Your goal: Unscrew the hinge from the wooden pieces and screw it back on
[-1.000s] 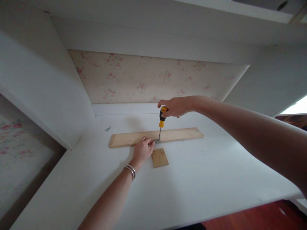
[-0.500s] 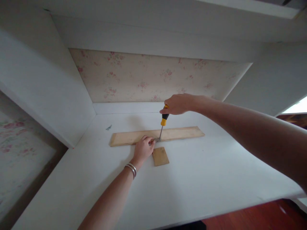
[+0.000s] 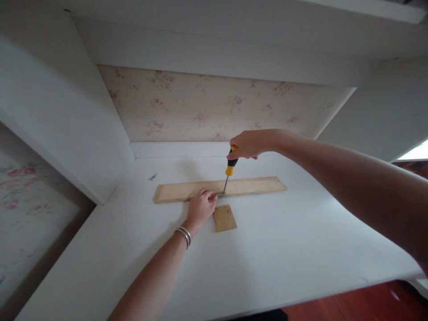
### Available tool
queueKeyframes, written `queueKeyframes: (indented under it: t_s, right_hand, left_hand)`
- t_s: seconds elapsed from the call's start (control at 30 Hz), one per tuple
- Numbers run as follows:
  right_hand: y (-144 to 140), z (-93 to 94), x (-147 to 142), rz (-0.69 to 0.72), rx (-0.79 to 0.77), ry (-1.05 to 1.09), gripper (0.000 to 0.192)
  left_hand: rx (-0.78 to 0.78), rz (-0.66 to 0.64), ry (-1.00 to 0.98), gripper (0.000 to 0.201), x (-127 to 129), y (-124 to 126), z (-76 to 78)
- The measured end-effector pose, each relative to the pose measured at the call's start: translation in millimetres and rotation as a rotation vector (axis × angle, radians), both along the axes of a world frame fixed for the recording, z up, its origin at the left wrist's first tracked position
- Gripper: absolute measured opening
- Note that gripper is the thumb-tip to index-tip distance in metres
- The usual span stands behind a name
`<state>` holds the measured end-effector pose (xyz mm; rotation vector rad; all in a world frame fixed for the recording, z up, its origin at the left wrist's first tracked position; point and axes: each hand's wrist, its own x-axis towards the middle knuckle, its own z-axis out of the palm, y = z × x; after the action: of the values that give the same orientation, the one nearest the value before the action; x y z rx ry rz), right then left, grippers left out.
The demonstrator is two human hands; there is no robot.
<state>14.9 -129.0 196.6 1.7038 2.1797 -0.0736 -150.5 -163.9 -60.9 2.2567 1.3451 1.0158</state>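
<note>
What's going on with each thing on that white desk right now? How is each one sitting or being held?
Screwdriver: near upright, tip down at the metal bracket.
Right hand: closed around the screwdriver handle.
Left hand: fingers pinching at the bracket.
Long wooden board: lying flat.
Small wooden piece: flat, beside the board.
Desk: bears both.

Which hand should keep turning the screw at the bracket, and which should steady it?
Right. The right hand grips the screwdriver, its tip on the small metal bracket. The left hand pins that bracket against the long plank.
</note>
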Motion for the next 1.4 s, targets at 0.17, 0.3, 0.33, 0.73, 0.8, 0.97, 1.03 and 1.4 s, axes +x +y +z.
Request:
queueKeyframes:
  t_s: [0.17,0.3,0.33,0.73,0.8,0.97,1.03,1.4]
  right_hand:
    - [0.3,0.0,-1.8,0.027,-0.052,0.080,0.051]
    - [-0.3,0.5,-2.7,0.039,-0.046,0.015,0.049]
    - [0.2,0.0,-2.5,0.017,0.006,-0.045,0.053]
    - [-0.2,1.0,-2.5,0.004,0.012,-0.023,0.054]
    - [0.6,0.7,-3.1,0.048,-0.046,0.057,0.049]
    - [4.5,-0.9,-5.6,-0.036,0.027,-0.079,0.061]
    - [5.4,-1.0,-5.8,-0.035,-0.035,0.014,0.064]
    - [5.7,-0.5,-5.8,0.006,-0.153,0.151,0.054]
  left_hand:
    - [-0.001,0.000,-0.002,0.016,0.0,-0.5,1.4]
    - [-0.006,-0.001,-0.009,0.017,0.2,-0.5,0.3]
    - [-0.007,0.000,-0.010,0.017,0.3,-0.3,-0.1]
    - [-0.004,0.007,-0.009,0.017,0.8,0.2,-1.3]
    - [-0.005,0.008,-0.007,0.017,1.1,0.0,-0.9]
    - [-0.009,0.015,-0.002,0.017,1.9,-0.4,2.2]
    - [-0.016,0.011,-0.007,0.017,2.0,-0.8,3.0]
    - [-0.030,0.003,-0.014,0.017,0.8,-0.8,1.9]
